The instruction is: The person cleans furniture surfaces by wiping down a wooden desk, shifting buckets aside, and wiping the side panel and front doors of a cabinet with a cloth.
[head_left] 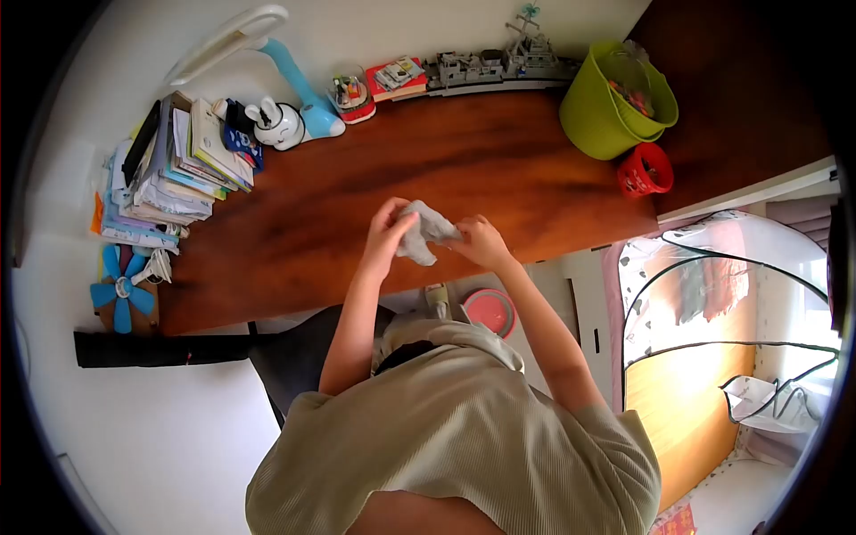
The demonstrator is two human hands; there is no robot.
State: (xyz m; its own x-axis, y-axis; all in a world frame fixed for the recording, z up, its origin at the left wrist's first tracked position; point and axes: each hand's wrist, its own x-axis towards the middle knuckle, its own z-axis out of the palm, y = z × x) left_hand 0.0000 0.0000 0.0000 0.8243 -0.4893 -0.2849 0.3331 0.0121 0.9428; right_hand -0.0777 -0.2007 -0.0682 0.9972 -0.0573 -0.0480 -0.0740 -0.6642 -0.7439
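A crumpled light grey cloth (pixel 423 234) is held up between my two hands, over the front part of the brown wooden desk (pixel 357 169). My left hand (pixel 389 234) grips the cloth's left side, with its fingers closed at the upper edge. On the right, my right hand (pixel 481 242) pinches the cloth's right end between thumb and fingers. The cloth hangs down a little between the hands, and its folds hide some fingertips.
Books and papers (pixel 183 165), a blue fan (pixel 122 287) and a blue-white lamp (pixel 308 107) stand left. A grey model ship (pixel 490 71) lies along the back. Green bucket (pixel 588 111) and red bucket (pixel 637 174) stand right; a pink-rimmed basin (pixel 490 312) is below.
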